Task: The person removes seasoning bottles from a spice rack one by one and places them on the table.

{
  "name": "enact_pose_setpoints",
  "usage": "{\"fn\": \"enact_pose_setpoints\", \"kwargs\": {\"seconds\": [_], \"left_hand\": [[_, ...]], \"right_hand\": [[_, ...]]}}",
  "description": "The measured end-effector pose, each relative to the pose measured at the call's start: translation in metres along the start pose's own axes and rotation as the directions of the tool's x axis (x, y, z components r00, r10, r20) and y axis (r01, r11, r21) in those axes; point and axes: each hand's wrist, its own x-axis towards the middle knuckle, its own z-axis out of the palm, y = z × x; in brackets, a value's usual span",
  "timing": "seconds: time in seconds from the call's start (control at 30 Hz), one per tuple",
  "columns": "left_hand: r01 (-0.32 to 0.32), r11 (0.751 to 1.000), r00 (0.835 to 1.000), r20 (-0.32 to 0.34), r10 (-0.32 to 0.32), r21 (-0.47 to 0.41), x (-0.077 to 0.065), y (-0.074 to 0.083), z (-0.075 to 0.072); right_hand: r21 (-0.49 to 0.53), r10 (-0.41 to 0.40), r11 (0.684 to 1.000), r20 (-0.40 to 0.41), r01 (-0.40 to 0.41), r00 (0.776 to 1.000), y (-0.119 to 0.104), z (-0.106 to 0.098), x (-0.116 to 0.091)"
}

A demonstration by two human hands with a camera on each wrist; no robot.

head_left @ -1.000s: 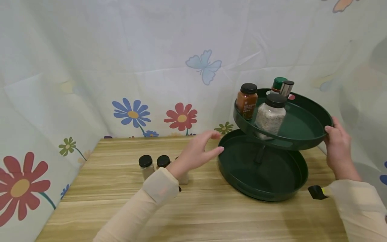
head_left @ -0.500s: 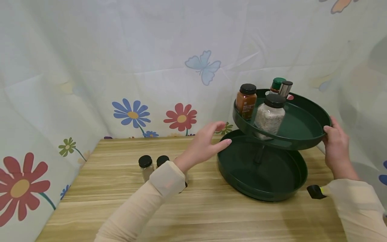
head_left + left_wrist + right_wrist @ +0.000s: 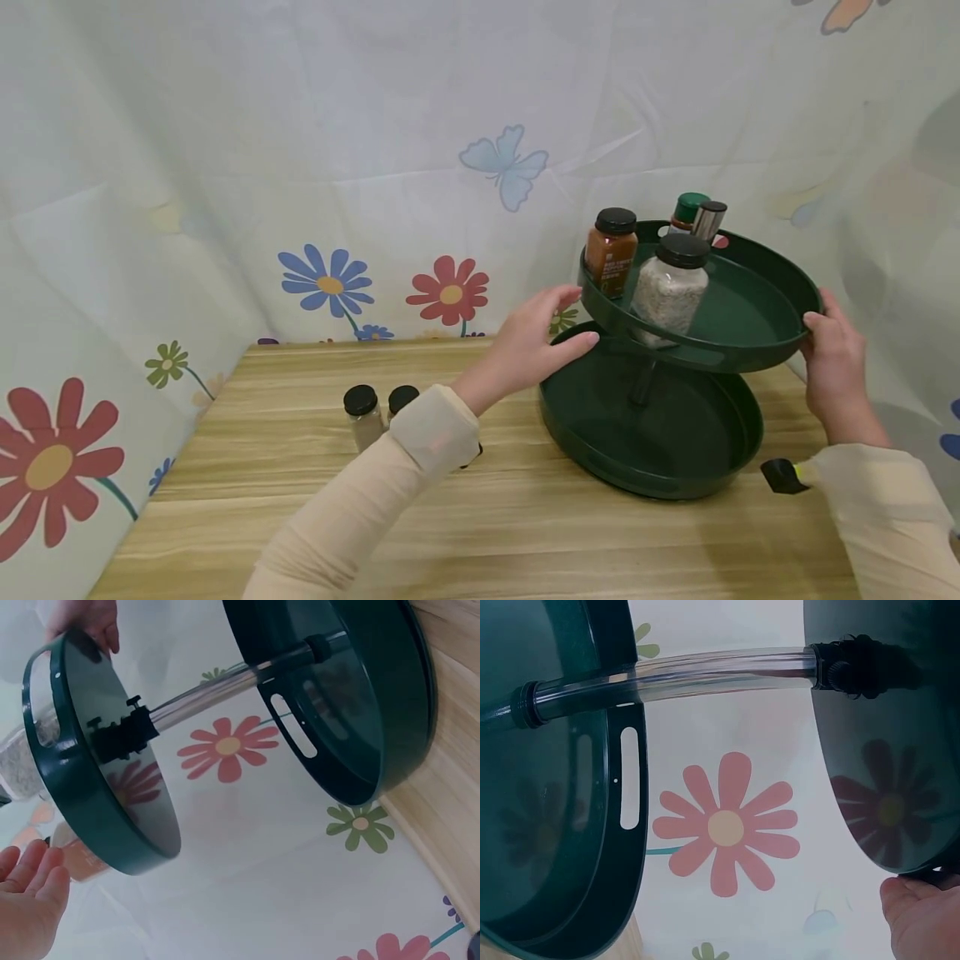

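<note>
the right hand (image 3: 836,358) gripped the green upper tray (image 3: 753,296) by its edge, the tray spreading to its left. the left hand (image 3: 531,346), thumb and fingers apart, was just beside the tray's other side, the lower tray (image 3: 697,437) below right.

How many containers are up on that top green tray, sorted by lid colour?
Black lids: 2, the reddish-orange jar and the pale grainy jar
Green lid: 1, the green-lidded jar
Silver with a dark top: 1, the silver-topped container
Total: 4 in view on the top tray
</note>
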Motion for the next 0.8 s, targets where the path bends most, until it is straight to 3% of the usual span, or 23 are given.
{"fn": "enact_pose_setpoints", "kwargs": {"seconds": [0.43, 0.8], "left_hand": [[-0.013, 1.000, 1.000, -0.011, 0.013, 0.011, 0.019, 0.013, 0.011], [0.018, 1.000, 1.000, -0.013, -0.017, 0.020, 0.032, 0.022, 0.020]], "right_hand": [[0.027, -0.003, 1.000, 0.001, 0.003, 1.000, 0.000, 0.000, 0.000], [0.031, 0.010, 0.999, -0.005, -0.009, 1.000, 0.001, 0.000, 0.000]]}}
